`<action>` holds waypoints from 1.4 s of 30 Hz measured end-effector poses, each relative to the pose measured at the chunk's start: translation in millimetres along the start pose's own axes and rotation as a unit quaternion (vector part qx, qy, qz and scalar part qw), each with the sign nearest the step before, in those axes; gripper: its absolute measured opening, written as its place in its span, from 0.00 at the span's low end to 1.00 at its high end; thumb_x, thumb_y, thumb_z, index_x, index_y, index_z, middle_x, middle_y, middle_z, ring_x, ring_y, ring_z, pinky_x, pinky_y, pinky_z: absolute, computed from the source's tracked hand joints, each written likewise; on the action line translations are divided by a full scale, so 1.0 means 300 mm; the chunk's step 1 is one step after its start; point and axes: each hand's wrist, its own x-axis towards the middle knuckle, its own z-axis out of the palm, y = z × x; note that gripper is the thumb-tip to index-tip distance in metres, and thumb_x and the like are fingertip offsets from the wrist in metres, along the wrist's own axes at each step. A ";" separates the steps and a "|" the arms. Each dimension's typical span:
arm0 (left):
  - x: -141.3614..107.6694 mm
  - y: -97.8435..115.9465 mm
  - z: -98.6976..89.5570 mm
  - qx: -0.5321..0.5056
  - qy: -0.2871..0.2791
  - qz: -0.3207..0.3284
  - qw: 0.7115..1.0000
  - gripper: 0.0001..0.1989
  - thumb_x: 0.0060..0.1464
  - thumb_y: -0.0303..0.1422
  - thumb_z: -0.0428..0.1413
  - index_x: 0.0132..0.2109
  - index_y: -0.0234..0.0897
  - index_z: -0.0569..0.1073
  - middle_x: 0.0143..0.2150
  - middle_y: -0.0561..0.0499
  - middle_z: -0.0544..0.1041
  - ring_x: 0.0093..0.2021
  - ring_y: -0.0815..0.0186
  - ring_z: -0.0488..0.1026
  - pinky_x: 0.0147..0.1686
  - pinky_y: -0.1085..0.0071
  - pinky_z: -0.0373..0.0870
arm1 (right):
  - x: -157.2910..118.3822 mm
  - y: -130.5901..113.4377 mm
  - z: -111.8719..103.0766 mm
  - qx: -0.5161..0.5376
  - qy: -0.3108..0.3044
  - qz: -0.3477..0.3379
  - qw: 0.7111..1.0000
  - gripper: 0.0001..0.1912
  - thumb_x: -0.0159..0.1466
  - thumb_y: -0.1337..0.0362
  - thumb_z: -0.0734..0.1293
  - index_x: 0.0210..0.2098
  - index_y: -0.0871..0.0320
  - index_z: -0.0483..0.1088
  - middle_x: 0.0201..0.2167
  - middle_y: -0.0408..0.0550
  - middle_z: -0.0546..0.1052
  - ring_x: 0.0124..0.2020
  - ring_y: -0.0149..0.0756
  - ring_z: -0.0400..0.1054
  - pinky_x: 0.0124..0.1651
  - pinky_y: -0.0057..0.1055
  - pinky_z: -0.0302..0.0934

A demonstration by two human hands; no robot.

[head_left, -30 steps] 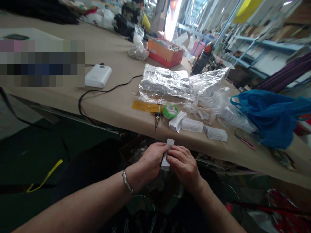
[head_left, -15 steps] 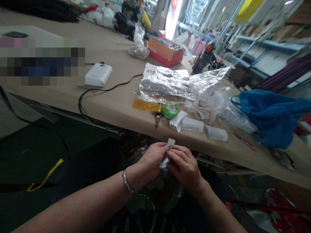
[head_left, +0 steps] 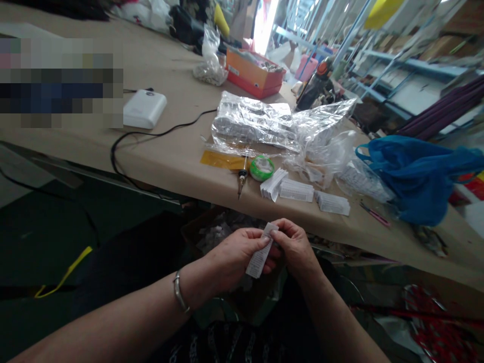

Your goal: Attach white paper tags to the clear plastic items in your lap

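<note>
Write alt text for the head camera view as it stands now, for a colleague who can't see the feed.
Two bare hands, left hand and right hand, pinch a small white printed label between them below the edge of a brown worktable. On the table lie stacks of similar labels, a soldering iron, a green tape roll, crinkled clear plastic bags and a blue bag.

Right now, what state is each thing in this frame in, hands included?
left hand: pinching the white label strip at its top
right hand: pinching the same strip from the other side
white label strip: held below the table edge, hanging tilted
label stacks: lying on the table, untouched
soldering iron: lying flat, tip toward the table edge
green tape roll: lying flat
clear plastic bag: crumpled, lying on the table
blue bag: slumped
</note>
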 end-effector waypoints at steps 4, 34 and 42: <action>0.000 -0.010 -0.029 -0.016 -0.044 -0.029 0.999 0.09 0.50 0.35 0.58 0.34 0.31 0.72 0.26 0.49 0.73 0.23 0.70 0.71 0.27 0.72 0.68 | -0.018 0.005 0.008 -0.029 -0.015 0.013 0.999 0.09 0.55 0.60 0.69 0.28 0.59 0.67 0.22 0.39 0.68 0.23 0.27 0.60 0.27 0.23 0.56; -0.035 -0.028 -0.037 0.006 -0.094 -0.037 0.995 0.11 0.54 0.36 0.54 0.32 0.31 0.69 0.23 0.52 0.70 0.19 0.73 0.67 0.22 0.75 0.64 | 0.012 0.016 0.000 0.169 -0.271 0.069 0.945 0.17 0.50 0.61 0.73 0.39 0.59 0.73 0.48 0.51 0.71 0.47 0.42 0.66 0.49 0.33 0.62; -0.030 -0.036 -0.045 0.013 -0.080 -0.031 0.996 0.09 0.54 0.35 0.54 0.32 0.32 0.69 0.24 0.52 0.70 0.20 0.71 0.67 0.23 0.73 0.65 | 0.026 0.034 0.008 0.182 -0.278 0.071 0.940 0.12 0.52 0.62 0.72 0.35 0.58 0.72 0.49 0.50 0.70 0.46 0.41 0.66 0.44 0.31 0.64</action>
